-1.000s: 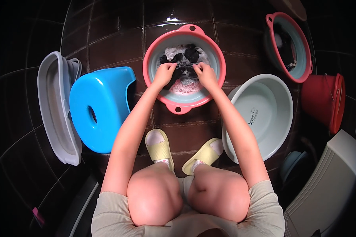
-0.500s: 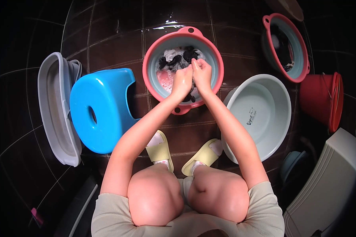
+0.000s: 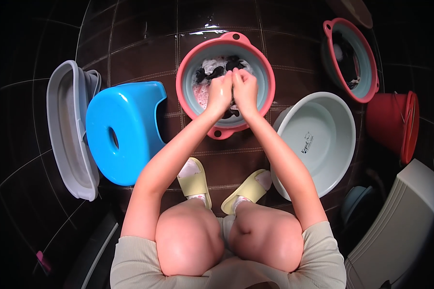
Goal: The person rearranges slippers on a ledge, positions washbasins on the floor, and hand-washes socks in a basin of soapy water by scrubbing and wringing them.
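A round basin with a pink rim [image 3: 271, 79] and grey inner wall stands on the floor before me, holding sudsy, pinkish water. Black and white wet laundry [image 3: 211, 65] lies in it. Over the basin, my left hand [image 3: 219, 95] and my right hand [image 3: 246, 91] are closed and pressed side by side, knuckles up. Both grip a dark wet cloth [image 3: 232, 113], part of which shows below the hands. My fingers hide most of it, so its exact shape cannot be made out.
A blue plastic stool [image 3: 130, 139] is on the left, beside a grey collapsed tub [image 3: 58, 130]. Right of the basin stands a pale tub [image 3: 332, 159]. Farther right are a second pink-rimmed basin [image 3: 372, 62] with dark things inside and a red bucket [image 3: 386, 113]. Brown tiles surround my yellow slippers [image 3: 194, 185].
My hands have drawn level and closer together, fists shifting slightly over the basin with the dark cloth between them. The view has moved a little; the surrounding things stay put.
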Demonstrator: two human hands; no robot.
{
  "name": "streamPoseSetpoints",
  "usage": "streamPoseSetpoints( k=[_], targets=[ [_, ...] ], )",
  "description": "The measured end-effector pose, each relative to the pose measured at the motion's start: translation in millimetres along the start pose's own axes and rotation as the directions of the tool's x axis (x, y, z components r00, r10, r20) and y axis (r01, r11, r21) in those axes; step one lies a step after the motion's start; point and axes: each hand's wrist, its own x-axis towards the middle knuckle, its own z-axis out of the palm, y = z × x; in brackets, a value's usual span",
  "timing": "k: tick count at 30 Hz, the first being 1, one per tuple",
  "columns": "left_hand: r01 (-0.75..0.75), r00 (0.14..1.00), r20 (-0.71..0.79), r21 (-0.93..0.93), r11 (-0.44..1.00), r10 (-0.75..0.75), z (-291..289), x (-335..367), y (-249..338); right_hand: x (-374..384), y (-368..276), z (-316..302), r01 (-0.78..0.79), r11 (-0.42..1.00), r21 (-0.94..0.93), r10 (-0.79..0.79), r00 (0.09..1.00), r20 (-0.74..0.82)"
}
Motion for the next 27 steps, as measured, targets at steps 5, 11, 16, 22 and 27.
streamPoseSetpoints(
  k=[5,11,16,22,27],
  targets=[
    [0.222,0.974,0.041,-0.004,0.975,-0.222,-22,14,9,-25,-6,16,-0.025,1.000,-0.009,0.025,0.999,0.035],
    [0.091,0.994,0.042,0.101,0.991,-0.096,0,-10,2,9,11,-3,-0.031,0.995,-0.091,0.030,0.999,-0.013],
    [0.240,0.971,-0.006,-0.077,0.968,-0.241,-5,-3,-2,-7,2,5,0.025,0.999,-0.039,-0.024,0.999,0.027],
    [0.231,0.972,0.028,0.056,0.971,-0.233,-19,4,-12,-23,4,18,0.005,1.000,-0.002,-0.005,1.000,-0.030],
    [0.270,0.942,0.202,0.015,0.963,-0.267,-9,-1,-25,22,48,0,0.010,0.989,-0.149,-0.002,0.999,0.052]
  ],
)
